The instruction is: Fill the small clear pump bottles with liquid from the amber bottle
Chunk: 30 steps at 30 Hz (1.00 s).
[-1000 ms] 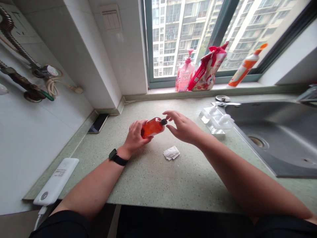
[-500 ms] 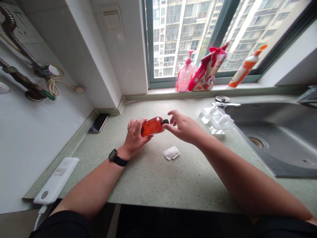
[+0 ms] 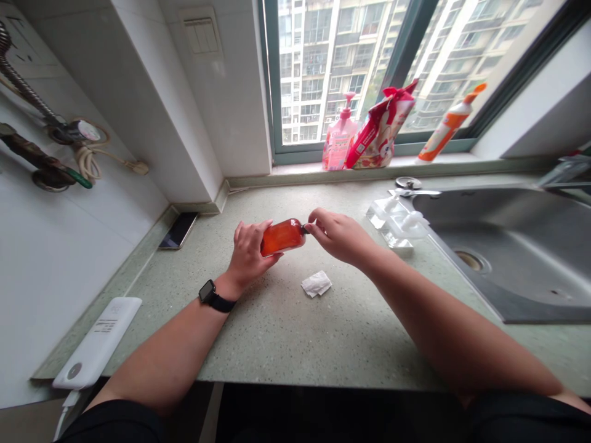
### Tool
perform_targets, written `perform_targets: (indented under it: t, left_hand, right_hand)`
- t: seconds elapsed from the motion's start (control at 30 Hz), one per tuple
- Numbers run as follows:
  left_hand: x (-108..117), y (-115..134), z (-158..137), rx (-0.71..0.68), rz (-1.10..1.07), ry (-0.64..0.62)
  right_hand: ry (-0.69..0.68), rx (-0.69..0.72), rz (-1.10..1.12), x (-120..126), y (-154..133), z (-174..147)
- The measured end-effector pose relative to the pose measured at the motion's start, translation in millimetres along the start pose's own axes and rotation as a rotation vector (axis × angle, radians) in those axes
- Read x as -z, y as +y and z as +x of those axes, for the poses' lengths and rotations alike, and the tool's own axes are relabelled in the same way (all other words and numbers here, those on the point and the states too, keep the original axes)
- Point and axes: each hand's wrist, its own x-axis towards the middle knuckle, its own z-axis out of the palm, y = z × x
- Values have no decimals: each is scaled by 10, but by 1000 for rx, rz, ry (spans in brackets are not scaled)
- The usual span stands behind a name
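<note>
My left hand [image 3: 248, 249] is wrapped round the base end of an amber bottle [image 3: 284, 237], which lies tilted nearly sideways above the counter. The neck of the bottle points right, toward my right hand [image 3: 339, 237]. Thumb and fingers of that hand pinch the black cap [image 3: 305, 229], hiding most of it. On the counter below the bottle lies a folded white tissue [image 3: 316, 283]. Two clear square bottles with white pump tops [image 3: 401, 226] are to the right of my right hand, beside the sink.
A steel sink [image 3: 496, 311] is set into the counter [image 3: 277, 344] at right. A phone [image 3: 178, 231] and a white power bank [image 3: 96, 344] with a cable lie at left. On the sill stand a pink pump bottle [image 3: 339, 144], a red bag [image 3: 381, 132] and an orange-white bottle [image 3: 446, 132].
My right hand's fingers have closed onto the black cap, where they were apart around it before. The left hand keeps its hold on the bottle. The whole view has shifted slightly.
</note>
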Motion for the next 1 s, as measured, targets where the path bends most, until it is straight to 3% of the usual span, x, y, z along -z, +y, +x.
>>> perform_targets:
  t: [0.33, 0.5, 0.73, 0.83, 1.0]
  left_hand:
    - [5, -27, 1, 25, -6, 13]
    - [1, -59, 5, 78, -34, 57]
    - [-48, -76, 33, 185, -210, 31]
    - [-51, -56, 45, 214, -295, 22]
    - [-67, -77, 48, 263, -348, 10]
  right_hand:
    - [67, 158, 18, 18, -2, 2]
    - [151, 98, 40, 159, 122, 39]
    - [313, -90, 59, 462, 506, 53]
    - [315, -179, 70, 380, 697, -66]
    - [88, -314, 50, -33, 927, -289]
